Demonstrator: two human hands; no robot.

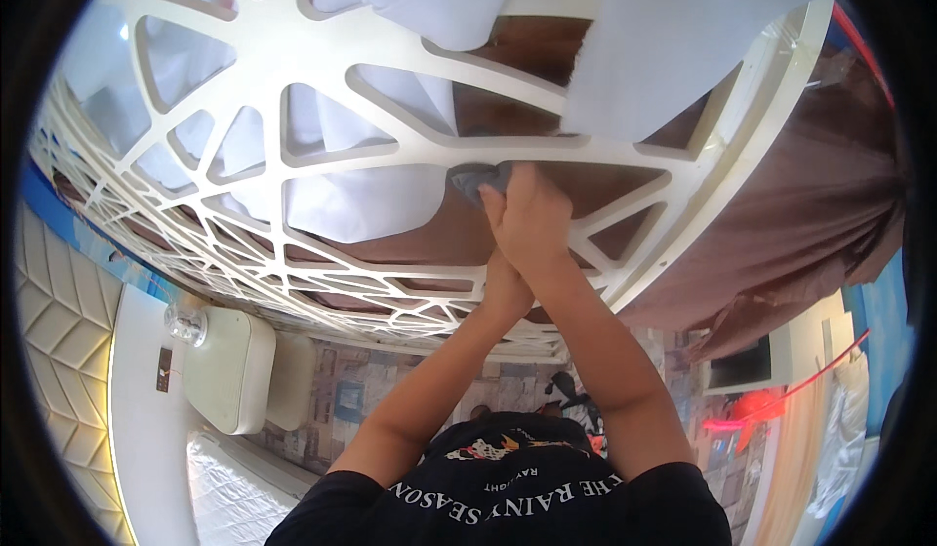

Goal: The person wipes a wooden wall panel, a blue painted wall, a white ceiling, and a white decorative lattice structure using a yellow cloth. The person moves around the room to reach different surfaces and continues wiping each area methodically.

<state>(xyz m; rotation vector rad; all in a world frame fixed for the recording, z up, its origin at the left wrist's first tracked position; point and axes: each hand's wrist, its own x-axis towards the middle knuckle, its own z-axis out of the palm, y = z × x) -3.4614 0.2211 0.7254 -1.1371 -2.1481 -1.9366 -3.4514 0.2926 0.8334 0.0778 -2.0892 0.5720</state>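
A white openwork lattice panel (271, 48) spreads before me, with curved ribs and irregular openings. My right hand (536, 217) grips a bunched dark grey cloth (479, 178) against the underside of one rib. Just below it, my left hand (506, 286) sits by the right wrist, which partly covers it; its fingers are hidden. White fabric (359, 206) shows through several openings left of the cloth. A separate white sheet (644, 48) drapes over the panel at upper right. Dark brown fabric (798, 202) shows through some openings and hangs in folds beyond the panel's right edge.
At lower left, a bedside cabinet (223, 370) carries a clear lamp (186, 323). A white quilted bed (245, 491) and a padded wall panel (62, 312) are nearby. Red items (758, 407) lie at lower right. The floor (344, 399) has a patchwork pattern.
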